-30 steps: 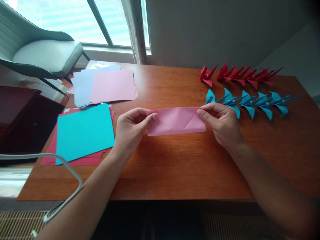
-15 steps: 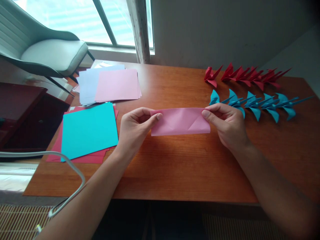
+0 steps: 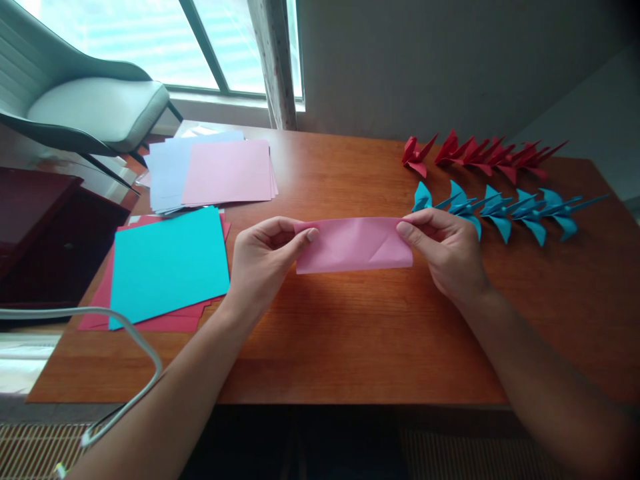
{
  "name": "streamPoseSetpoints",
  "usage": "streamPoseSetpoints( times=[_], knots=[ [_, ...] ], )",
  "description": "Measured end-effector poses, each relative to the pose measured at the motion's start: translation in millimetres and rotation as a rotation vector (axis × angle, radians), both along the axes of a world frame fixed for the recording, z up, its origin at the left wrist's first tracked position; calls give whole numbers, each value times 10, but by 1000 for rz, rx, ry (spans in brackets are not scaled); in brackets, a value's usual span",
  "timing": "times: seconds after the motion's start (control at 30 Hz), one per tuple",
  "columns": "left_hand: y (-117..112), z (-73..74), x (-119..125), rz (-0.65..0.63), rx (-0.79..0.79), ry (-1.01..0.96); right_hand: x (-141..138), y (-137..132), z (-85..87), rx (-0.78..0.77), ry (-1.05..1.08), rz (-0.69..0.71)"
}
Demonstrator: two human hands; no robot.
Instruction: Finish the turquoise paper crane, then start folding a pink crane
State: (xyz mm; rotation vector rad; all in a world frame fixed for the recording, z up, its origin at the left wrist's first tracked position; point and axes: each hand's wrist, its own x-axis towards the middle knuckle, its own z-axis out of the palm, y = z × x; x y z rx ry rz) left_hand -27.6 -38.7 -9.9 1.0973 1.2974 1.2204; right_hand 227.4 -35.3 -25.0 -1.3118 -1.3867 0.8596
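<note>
A pink sheet of paper (image 3: 353, 245), folded into a long strip with creases showing, is held just above the wooden table (image 3: 350, 347). My left hand (image 3: 263, 257) pinches its left end between thumb and fingers. My right hand (image 3: 447, 250) pinches its right end the same way. Both hands are closed on the paper.
Left of my hands lie a cyan sheet on red sheets (image 3: 167, 267) and a stack of pink and pale blue sheets (image 3: 215, 172). At the back right stand a row of red paper cranes (image 3: 480, 155) and a row of blue paper cranes (image 3: 505, 210). A grey chair (image 3: 95, 110) is by the window. A white cable (image 3: 125, 333) hangs at left.
The hands and the pink strip keep the same grip and pose. Only the view has shifted slightly.
</note>
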Motion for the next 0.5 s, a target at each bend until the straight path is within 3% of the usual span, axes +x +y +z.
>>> streamPoseSetpoints(
  times=[0.5],
  knots=[
    [-1, 4, 7, 2, 9, -14, 0, 0, -15, -1, 1, -17]
  ],
)
